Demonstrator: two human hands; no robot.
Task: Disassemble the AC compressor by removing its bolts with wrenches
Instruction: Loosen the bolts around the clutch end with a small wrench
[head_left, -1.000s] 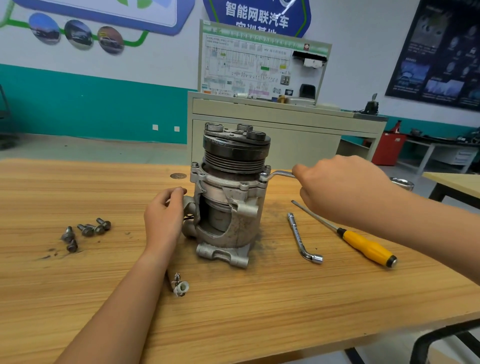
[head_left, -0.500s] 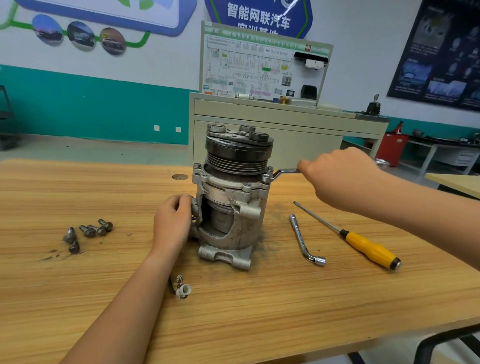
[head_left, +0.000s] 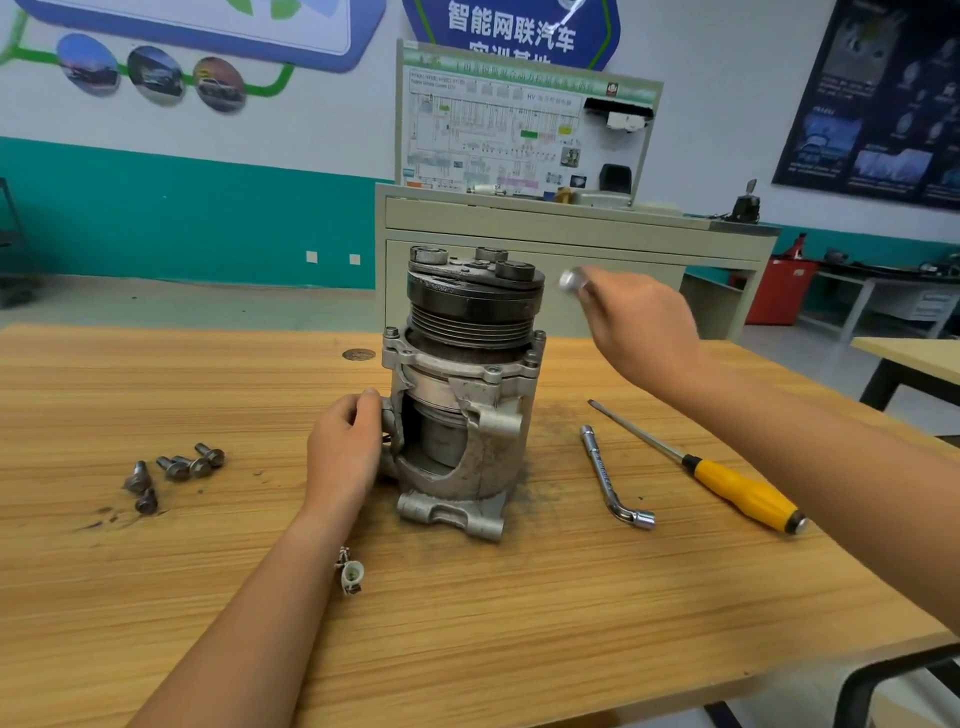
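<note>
While the left hand (head_left: 345, 452) holds the compressor (head_left: 467, 415) steady, the right hand (head_left: 641, 327) is up in the air with a small wrench (head_left: 571, 280).

Far left, a few loose bolts (head_left: 176, 467) lie in a little bunch on the wooden table (head_left: 156, 597), well back from its near edge. The left hand's fingers curl round the compressor's left side. The compressor stands upright in the middle of the table, and a hole cut in its shell shows a grey round part inside. A small white plug (head_left: 352, 574) lies in front of it, with bare wood from there to the near edge. The right hand's fingers wrap round the small wrench. Its shiny end is blurry and sits beside the compressor's black top, not touching. A bent wrench (head_left: 613, 478) and a yellow screwdriver (head_left: 737, 491) lie apart on the right, the screwdriver closer to the table's right edge.
</note>
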